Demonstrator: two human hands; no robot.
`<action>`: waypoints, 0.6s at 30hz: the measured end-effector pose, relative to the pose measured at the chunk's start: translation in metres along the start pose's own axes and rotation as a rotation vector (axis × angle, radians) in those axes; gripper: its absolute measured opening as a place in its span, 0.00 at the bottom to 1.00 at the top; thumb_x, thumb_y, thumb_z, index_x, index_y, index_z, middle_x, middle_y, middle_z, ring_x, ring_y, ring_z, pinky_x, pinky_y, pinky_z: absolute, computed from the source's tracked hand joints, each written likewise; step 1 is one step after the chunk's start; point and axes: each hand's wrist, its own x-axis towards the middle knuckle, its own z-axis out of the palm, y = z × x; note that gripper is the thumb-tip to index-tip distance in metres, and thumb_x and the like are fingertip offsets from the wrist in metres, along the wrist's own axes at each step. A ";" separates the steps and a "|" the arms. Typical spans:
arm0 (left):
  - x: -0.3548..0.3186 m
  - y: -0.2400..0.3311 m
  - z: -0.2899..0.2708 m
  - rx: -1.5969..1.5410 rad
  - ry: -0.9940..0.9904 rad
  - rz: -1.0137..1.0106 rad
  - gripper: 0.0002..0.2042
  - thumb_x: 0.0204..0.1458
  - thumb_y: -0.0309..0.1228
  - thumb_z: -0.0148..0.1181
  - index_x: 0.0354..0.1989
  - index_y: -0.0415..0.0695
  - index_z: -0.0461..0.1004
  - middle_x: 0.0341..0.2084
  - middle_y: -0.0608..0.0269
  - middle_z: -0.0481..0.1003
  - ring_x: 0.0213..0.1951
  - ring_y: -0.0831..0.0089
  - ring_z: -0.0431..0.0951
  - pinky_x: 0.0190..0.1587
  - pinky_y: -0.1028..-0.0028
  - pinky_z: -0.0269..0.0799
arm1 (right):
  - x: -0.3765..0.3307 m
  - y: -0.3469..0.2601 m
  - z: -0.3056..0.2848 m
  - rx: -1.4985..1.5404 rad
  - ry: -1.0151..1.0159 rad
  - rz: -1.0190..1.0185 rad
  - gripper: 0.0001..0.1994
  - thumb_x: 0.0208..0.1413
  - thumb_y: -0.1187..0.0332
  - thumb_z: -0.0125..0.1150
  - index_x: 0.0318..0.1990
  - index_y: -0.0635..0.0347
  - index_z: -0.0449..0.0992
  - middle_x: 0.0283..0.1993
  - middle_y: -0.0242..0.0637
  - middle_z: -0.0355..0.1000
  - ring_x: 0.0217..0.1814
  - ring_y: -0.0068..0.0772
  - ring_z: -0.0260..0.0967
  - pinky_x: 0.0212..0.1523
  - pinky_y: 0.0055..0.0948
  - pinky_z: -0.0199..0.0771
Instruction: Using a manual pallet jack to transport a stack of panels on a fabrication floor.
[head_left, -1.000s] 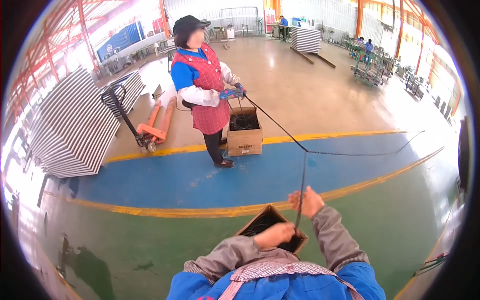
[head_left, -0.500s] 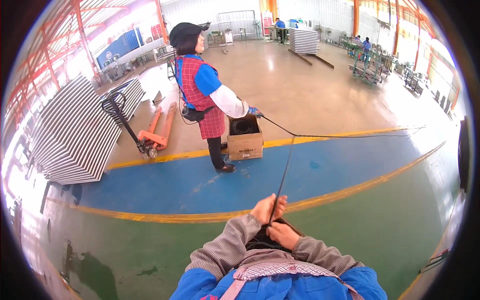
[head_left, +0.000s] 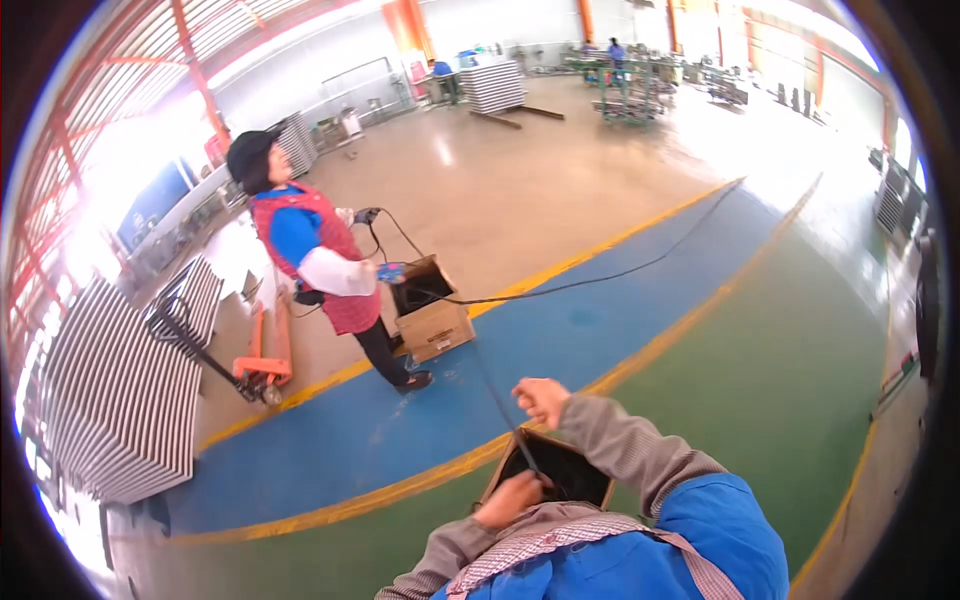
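Note:
A black cord (head_left: 492, 382) slants from the far box's side down to an open box (head_left: 510, 468) in front of my body. At that box's mouth my left hand (head_left: 512, 499) is closed around the cord's lower part. My right hand (head_left: 541, 400) is raised above the box, just right of the cord, with its fingers curled in; nothing shows in it. Dark contents (head_left: 574, 476) lie inside the near box, too dim to make out. Some motion blur softens both hands.
Across the blue floor strip, a person (head_left: 312, 245) in a red checked vest holds a black cable (head_left: 590, 283) beside a cardboard box (head_left: 437, 332). An orange pallet jack (head_left: 263, 365) and stacked metal-coloured panels (head_left: 120, 395) stand left. Another stack (head_left: 493, 87) is farther back.
My hands have parted: the left lowered to the box mouth, the right drawn away from the cord. The view has swung right. The other person's hands have come closer to their body, above their box.

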 end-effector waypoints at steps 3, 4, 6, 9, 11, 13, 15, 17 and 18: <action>-0.002 0.008 -0.004 0.167 0.067 0.106 0.08 0.54 0.27 0.40 0.35 0.39 0.66 0.17 0.74 0.58 0.20 0.85 0.57 0.23 0.85 0.53 | 0.014 0.025 0.015 -0.212 0.252 -0.379 0.17 0.53 0.55 0.45 0.40 0.60 0.66 0.26 0.32 0.65 0.28 0.26 0.61 0.31 0.24 0.63; -0.003 0.008 -0.002 0.147 -0.029 0.113 0.08 0.54 0.27 0.40 0.35 0.39 0.66 0.17 0.74 0.58 0.20 0.85 0.57 0.23 0.85 0.53 | 0.019 0.032 0.015 -0.364 0.254 -0.414 0.18 0.52 0.54 0.46 0.42 0.60 0.65 0.28 0.33 0.65 0.29 0.27 0.62 0.32 0.25 0.63; -0.003 0.003 0.009 0.554 -0.158 0.325 0.09 0.53 0.30 0.41 0.38 0.39 0.65 0.18 0.63 0.65 0.23 0.78 0.65 0.27 0.76 0.61 | 0.032 0.034 0.009 -0.046 0.147 -0.070 0.16 0.54 0.55 0.43 0.37 0.59 0.65 0.28 0.32 0.65 0.27 0.26 0.60 0.29 0.26 0.63; 0.004 -0.016 0.032 0.654 -0.303 0.215 0.09 0.53 0.30 0.42 0.36 0.38 0.65 0.25 0.54 0.69 0.31 0.67 0.70 0.35 0.72 0.64 | 0.047 0.010 -0.003 0.423 -0.088 0.377 0.17 0.57 0.54 0.37 0.32 0.59 0.63 0.28 0.32 0.64 0.24 0.25 0.57 0.23 0.27 0.61; 0.012 -0.029 0.033 0.658 -0.369 0.095 0.10 0.54 0.29 0.42 0.40 0.38 0.65 0.29 0.59 0.71 0.36 0.71 0.70 0.40 0.75 0.64 | 0.051 -0.018 -0.005 0.636 -0.311 0.393 0.18 0.59 0.54 0.31 0.33 0.59 0.62 0.23 0.30 0.60 0.18 0.23 0.53 0.16 0.21 0.54; 0.023 -0.040 0.027 0.651 -0.291 0.072 0.11 0.53 0.27 0.42 0.42 0.37 0.65 0.32 0.60 0.71 0.40 0.72 0.69 0.44 0.73 0.63 | 0.045 -0.041 -0.007 0.662 -0.329 0.190 0.18 0.58 0.55 0.32 0.33 0.60 0.63 0.21 0.28 0.59 0.16 0.21 0.52 0.15 0.19 0.52; 0.037 -0.043 0.013 0.477 -0.215 0.260 0.11 0.54 0.27 0.41 0.43 0.37 0.65 0.33 0.62 0.71 0.41 0.73 0.68 0.45 0.74 0.62 | 0.029 -0.051 0.002 0.703 -0.418 -0.003 0.17 0.58 0.55 0.33 0.32 0.60 0.63 0.19 0.27 0.59 0.14 0.20 0.50 0.14 0.17 0.49; 0.043 -0.039 -0.006 0.469 -0.085 0.506 0.14 0.54 0.29 0.39 0.46 0.38 0.64 0.38 0.63 0.70 0.45 0.74 0.65 0.50 0.76 0.58 | 0.003 -0.042 0.022 0.356 -0.365 -0.248 0.14 0.58 0.59 0.35 0.30 0.58 0.64 0.17 0.26 0.58 0.11 0.19 0.46 0.12 0.17 0.46; 0.043 -0.033 -0.020 -0.133 0.074 0.002 0.14 0.54 0.31 0.39 0.47 0.41 0.63 0.39 0.61 0.69 0.45 0.70 0.66 0.51 0.74 0.58 | -0.018 -0.026 0.033 0.140 -0.370 -0.362 0.12 0.56 0.60 0.40 0.29 0.57 0.64 0.17 0.26 0.57 0.13 0.18 0.52 0.12 0.16 0.50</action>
